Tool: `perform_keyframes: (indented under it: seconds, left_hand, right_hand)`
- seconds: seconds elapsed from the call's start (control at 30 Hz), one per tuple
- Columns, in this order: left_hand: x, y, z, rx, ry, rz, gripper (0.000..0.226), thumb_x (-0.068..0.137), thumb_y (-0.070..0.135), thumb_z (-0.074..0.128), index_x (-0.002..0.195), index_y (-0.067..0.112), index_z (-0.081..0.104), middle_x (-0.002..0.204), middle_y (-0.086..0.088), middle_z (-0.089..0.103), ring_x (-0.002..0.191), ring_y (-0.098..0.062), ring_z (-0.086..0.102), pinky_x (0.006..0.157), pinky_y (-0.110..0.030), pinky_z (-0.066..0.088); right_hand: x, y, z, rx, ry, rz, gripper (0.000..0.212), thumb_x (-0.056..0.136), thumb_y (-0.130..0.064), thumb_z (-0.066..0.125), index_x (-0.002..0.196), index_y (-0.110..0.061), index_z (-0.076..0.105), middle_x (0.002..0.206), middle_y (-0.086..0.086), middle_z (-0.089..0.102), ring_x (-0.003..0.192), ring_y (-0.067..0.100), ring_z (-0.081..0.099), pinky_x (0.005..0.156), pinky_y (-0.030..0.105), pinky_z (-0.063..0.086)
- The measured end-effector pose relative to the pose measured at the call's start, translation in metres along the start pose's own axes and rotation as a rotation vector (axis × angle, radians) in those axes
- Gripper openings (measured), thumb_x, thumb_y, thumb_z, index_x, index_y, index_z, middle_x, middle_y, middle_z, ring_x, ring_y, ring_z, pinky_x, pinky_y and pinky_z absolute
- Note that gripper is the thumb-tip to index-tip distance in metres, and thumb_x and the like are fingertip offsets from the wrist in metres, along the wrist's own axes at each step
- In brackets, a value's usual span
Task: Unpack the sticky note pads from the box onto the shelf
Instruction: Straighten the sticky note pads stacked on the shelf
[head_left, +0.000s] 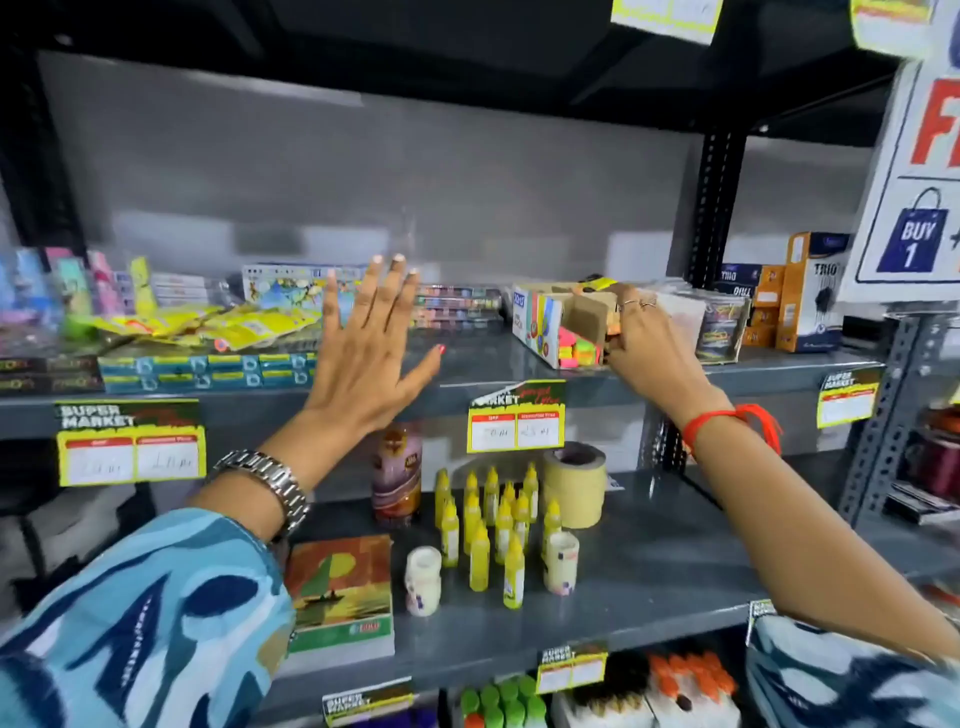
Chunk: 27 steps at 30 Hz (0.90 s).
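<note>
A small white box (536, 326) with open cardboard flaps lies on its side on the upper grey shelf (478, 364), to the right of centre. Neon pink, yellow and green sticky note pads (579, 351) show in its open end. My right hand (647, 343) is at the box's open end, fingers curled around the flap and the side of the box. My left hand (366, 343) is raised flat in front of the shelf, left of the box, fingers spread and holding nothing.
The upper shelf carries yellow packets (218, 325), stacked flat boxes (457, 306) and orange-and-blue boxes (795, 296) at the right. Below stand yellow glue bottles (488, 525), a tape roll (574, 483), a brown bottle (396, 475) and a book (340, 592). Price tags hang on shelf edges.
</note>
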<state>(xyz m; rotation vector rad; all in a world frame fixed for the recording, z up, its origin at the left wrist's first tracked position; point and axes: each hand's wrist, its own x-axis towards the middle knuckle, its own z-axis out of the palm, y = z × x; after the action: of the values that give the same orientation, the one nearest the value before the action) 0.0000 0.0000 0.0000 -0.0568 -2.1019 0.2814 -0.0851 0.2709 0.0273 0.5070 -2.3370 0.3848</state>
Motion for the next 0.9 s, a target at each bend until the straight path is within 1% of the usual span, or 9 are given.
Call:
perform_keyframes:
  seconds: [0.1, 0.17, 0.23, 0.37, 0.5, 0.63, 0.77, 0.83, 0.9]
  left_hand:
    - [-0.017, -0.016, 0.001, 0.062, -0.017, -0.063, 0.080, 0.090, 0.057, 0.024, 0.150, 0.004, 0.024, 0.156, -0.014, 0.023, 0.145, -0.028, 0.016, 0.114, -0.045, -0.014]
    - [-0.028, -0.026, 0.004, 0.091, -0.012, -0.109, 0.080, 0.090, 0.057, 0.024, 0.149, 0.003, 0.026, 0.155, -0.015, 0.025, 0.145, -0.029, 0.017, 0.114, -0.050, -0.009]
    - [-0.035, -0.032, 0.005, 0.103, -0.019, -0.150, 0.078, 0.091, 0.056, 0.024, 0.147, 0.001, 0.028, 0.154, -0.015, 0.027, 0.144, -0.029, 0.017, 0.115, -0.051, -0.006]
    - [-0.047, -0.043, 0.006, 0.132, -0.025, -0.166, 0.077, 0.092, 0.054, 0.024, 0.148, 0.001, 0.026, 0.155, -0.015, 0.026, 0.145, -0.027, 0.015, 0.114, -0.041, -0.017]
    - [-0.053, -0.044, 0.009, 0.109, 0.031, -0.172, 0.073, 0.093, 0.051, 0.026, 0.147, 0.002, 0.029, 0.154, -0.014, 0.029, 0.144, -0.027, 0.019, 0.117, -0.045, -0.005]
    - [-0.059, -0.045, 0.014, 0.108, 0.094, -0.179, 0.067, 0.095, 0.048, 0.029, 0.143, 0.002, 0.038, 0.148, -0.015, 0.040, 0.141, -0.029, 0.026, 0.118, -0.047, 0.003]
    - [-0.062, -0.047, 0.018, 0.114, 0.155, -0.171, 0.063, 0.097, 0.046, 0.028, 0.139, 0.002, 0.044, 0.143, -0.014, 0.047, 0.135, -0.030, 0.036, 0.117, -0.047, 0.012]
    - [-0.063, -0.045, 0.020, 0.112, 0.173, -0.186, 0.062, 0.096, 0.045, 0.032, 0.140, 0.003, 0.044, 0.143, -0.013, 0.046, 0.135, -0.029, 0.037, 0.117, -0.048, 0.014]
    - [-0.063, -0.044, 0.022, 0.118, 0.184, -0.210, 0.062, 0.094, 0.044, 0.035, 0.140, 0.003, 0.045, 0.145, -0.012, 0.045, 0.136, -0.028, 0.037, 0.116, -0.049, 0.015]
  right_hand:
    - [0.001, 0.008, 0.005, -0.131, -0.076, -0.001, 0.034, 0.081, 0.003, 0.050, 0.115, 0.005, 0.053, 0.105, 0.030, 0.063, 0.098, 0.045, 0.060, 0.079, 0.045, 0.050]
    - [0.001, 0.010, 0.004, -0.189, -0.066, -0.016, 0.025, 0.082, 0.003, 0.050, 0.105, 0.004, 0.059, 0.102, 0.030, 0.066, 0.095, 0.044, 0.062, 0.076, 0.045, 0.051]
    - [0.002, 0.011, 0.005, -0.226, -0.002, -0.046, 0.023, 0.081, 0.005, 0.052, 0.101, 0.004, 0.064, 0.096, 0.030, 0.068, 0.091, 0.044, 0.063, 0.074, 0.046, 0.053]
    - [0.000, 0.016, 0.004, -0.236, 0.116, -0.039, 0.019, 0.079, 0.001, 0.059, 0.095, -0.001, 0.070, 0.086, 0.026, 0.070, 0.082, 0.043, 0.065, 0.067, 0.044, 0.054]
    - [-0.001, 0.020, -0.002, -0.166, 0.217, 0.035, 0.019, 0.082, -0.009, 0.061, 0.099, -0.003, 0.069, 0.088, 0.027, 0.070, 0.083, 0.044, 0.063, 0.066, 0.041, 0.051]
    - [0.005, 0.003, -0.006, -0.080, 0.485, 0.062, 0.025, 0.090, -0.018, 0.054, 0.105, -0.003, 0.067, 0.085, 0.028, 0.069, 0.080, 0.043, 0.063, 0.064, 0.043, 0.049]
    - [0.015, -0.045, 0.002, 0.008, 0.737, -0.228, 0.024, 0.086, -0.010, 0.055, 0.105, -0.010, 0.069, 0.081, 0.015, 0.073, 0.076, 0.035, 0.066, 0.057, 0.038, 0.055]
    - [0.019, -0.078, 0.010, 0.057, 0.654, -0.375, 0.028, 0.088, -0.011, 0.053, 0.110, -0.018, 0.068, 0.087, 0.006, 0.075, 0.079, 0.029, 0.067, 0.061, 0.036, 0.056]
    - [0.024, -0.109, 0.021, 0.067, 0.500, -0.450, 0.019, 0.082, -0.009, 0.059, 0.097, -0.013, 0.070, 0.078, 0.012, 0.073, 0.073, 0.032, 0.068, 0.055, 0.035, 0.056]
